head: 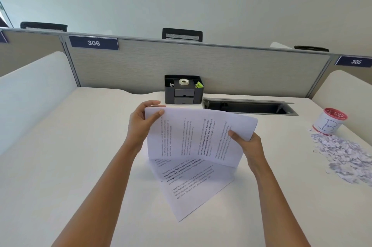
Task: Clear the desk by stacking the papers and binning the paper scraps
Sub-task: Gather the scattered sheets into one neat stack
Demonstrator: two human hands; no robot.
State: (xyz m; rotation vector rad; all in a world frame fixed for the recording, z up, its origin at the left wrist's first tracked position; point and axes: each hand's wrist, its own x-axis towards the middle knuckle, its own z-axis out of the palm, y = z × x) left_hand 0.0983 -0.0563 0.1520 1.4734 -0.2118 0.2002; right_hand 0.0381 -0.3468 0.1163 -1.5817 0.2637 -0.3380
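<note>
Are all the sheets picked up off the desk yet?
No, one printed sheet lies flat on the desk under the papers that the left hand and right hand hold up.

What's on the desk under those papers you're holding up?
A printed sheet lies askew on the desk; the held papers cover its far edge, so more may be hidden.

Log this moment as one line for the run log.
left hand grips held sheets | right hand grips same sheets | loose sheet flat on desk | scraps unbinned beside cup marked B
</note>
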